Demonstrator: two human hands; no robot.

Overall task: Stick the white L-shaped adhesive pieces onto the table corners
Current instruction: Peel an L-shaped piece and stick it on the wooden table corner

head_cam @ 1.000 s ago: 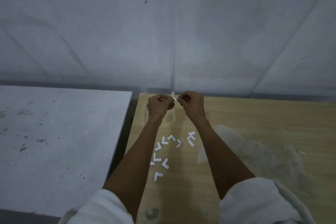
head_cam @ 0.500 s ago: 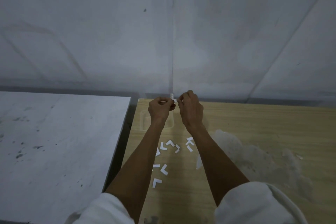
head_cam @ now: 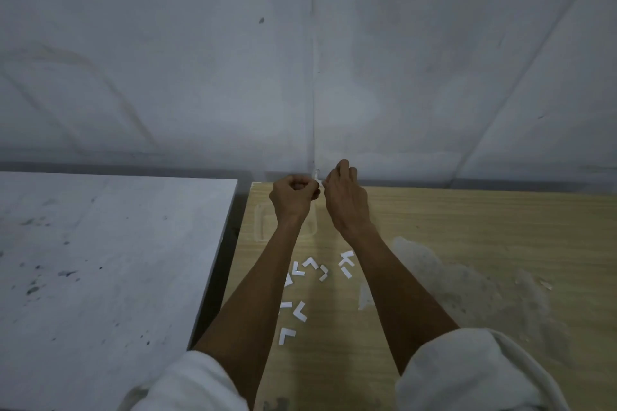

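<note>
A small white piece (head_cam: 316, 177) is pinched over a light wooden tabletop (head_cam: 467, 243).
The left hand (head_cam: 293, 202) and right hand (head_cam: 347, 207) both grip it, fingers curled; white L-shaped adhesive pieces (head_cam: 299, 310) lie between the forearms.

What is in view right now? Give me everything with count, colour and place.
Light wooden table: one, tan, right side.
Grey speckled table: one, grey, left, a gap from the wooden one.
White L-shaped adhesive pieces: about nine, white, loose on the wooden table near its left edge.
Small white piece: one, white, held above the wooden table's far edge.
Clear tray-like thing: one, transparent, far left part of the wooden table.
Whitish powdery smear: one, mid wooden table.
Grey panelled wall: one, behind both tables.
White sleeves: two, bottom edge.
Left hand: pinches the small piece.
Right hand: pinches it too.
</note>
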